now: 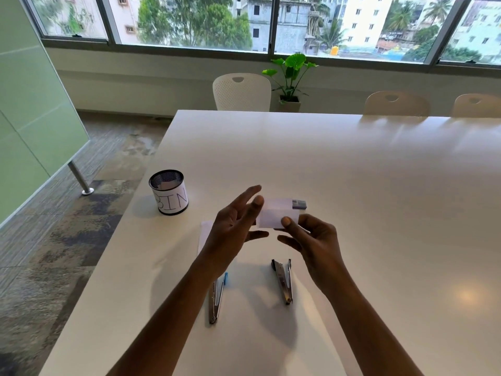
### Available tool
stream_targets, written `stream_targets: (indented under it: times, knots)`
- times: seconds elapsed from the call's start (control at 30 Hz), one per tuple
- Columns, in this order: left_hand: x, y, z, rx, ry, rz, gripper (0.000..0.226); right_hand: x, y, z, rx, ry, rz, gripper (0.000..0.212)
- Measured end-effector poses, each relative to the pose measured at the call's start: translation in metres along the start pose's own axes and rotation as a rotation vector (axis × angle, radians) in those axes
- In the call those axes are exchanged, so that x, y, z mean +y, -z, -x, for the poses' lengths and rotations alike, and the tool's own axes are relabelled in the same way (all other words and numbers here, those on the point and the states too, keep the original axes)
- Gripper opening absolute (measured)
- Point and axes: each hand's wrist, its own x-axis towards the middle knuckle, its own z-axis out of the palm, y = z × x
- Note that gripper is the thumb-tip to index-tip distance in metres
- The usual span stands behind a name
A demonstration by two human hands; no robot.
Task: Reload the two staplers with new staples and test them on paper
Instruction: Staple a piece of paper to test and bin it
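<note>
Two staplers lie flipped open on the white table (352,185): a blue one (217,297) on the left, partly under my left forearm, and a black one (283,280) on the right. My right hand (311,237) pinches a small white slip of paper (275,214) above the table. My left hand (235,223) hovers beside the slip with fingers spread, its thumb tip at the slip's left edge. A small grey staple box (299,204) sits just behind the slip. More white paper (204,234) lies on the table under my left hand, mostly hidden.
A black mesh cup labelled BIN (169,192), with paper scraps inside, stands on the table to the left. Chairs (241,92) and a potted plant (291,77) line the far side. The table's left edge drops to carpet.
</note>
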Motion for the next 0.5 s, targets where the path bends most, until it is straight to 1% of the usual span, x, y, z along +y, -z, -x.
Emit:
stream_targets:
  times: [0.07, 0.13, 0.2, 0.33, 0.5]
  knots:
    - [0.001, -0.001, 0.002, 0.012, -0.023, -0.009, 0.055, 0.000, -0.002, 0.002, -0.008, -0.011, 0.002, 0.028]
    - [0.000, -0.001, 0.003, 0.031, -0.031, -0.013, 0.047, -0.001, -0.003, 0.004, -0.009, -0.015, 0.020, 0.030]
    - [-0.003, -0.001, 0.003, 0.065, -0.034, -0.017, 0.041, -0.002, -0.004, 0.005, 0.005, -0.004, 0.039, 0.028]
    - [-0.006, 0.000, 0.004, 0.095, -0.026, 0.002, 0.037, -0.004, -0.005, 0.006, 0.039, 0.007, 0.042, 0.020]
    - [-0.010, 0.000, 0.007, 0.091, -0.020, -0.005, 0.031, -0.003, -0.006, 0.006, 0.076, -0.009, 0.071, 0.024]
